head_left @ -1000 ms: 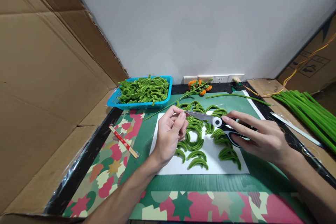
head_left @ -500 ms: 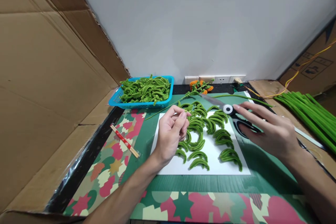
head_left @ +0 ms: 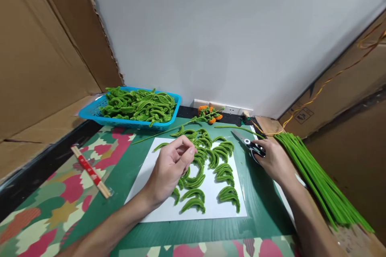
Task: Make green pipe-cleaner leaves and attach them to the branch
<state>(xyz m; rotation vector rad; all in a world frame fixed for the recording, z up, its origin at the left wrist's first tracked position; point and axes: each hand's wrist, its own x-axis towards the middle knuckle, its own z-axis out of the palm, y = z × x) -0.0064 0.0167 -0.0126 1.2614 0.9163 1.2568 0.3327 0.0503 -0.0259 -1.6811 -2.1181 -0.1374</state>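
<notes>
My left hand (head_left: 173, 166) hovers over the white sheet (head_left: 141, 209), its thumb and fingertips pinched together. Whatever may be between them is too small to make out. Curved green fuzzy pipe-cleaner pieces (head_left: 193, 200) lie in clusters on the sheet, partly hidden by this hand. To the right, my right hand (head_left: 276, 158) has its fingers on the black handles of the scissors (head_left: 247, 143). The scissors are down at the green mat, blades pointing to the upper left and slightly apart.
A blue basket (head_left: 90, 112) heaped with green fuzzy pieces stands at the back left. Orange flowers on a green stem (head_left: 211, 114) lie behind the sheet. Wrapped chopsticks (head_left: 90, 172) rest at left. Long green pipe cleaners (head_left: 319, 180) lie at right, near a cardboard box (head_left: 337, 100).
My right hand has lowered the scissors to the mat, right of the sheet. My left hand keeps its pinch over the sheet. The view has shifted to the right.
</notes>
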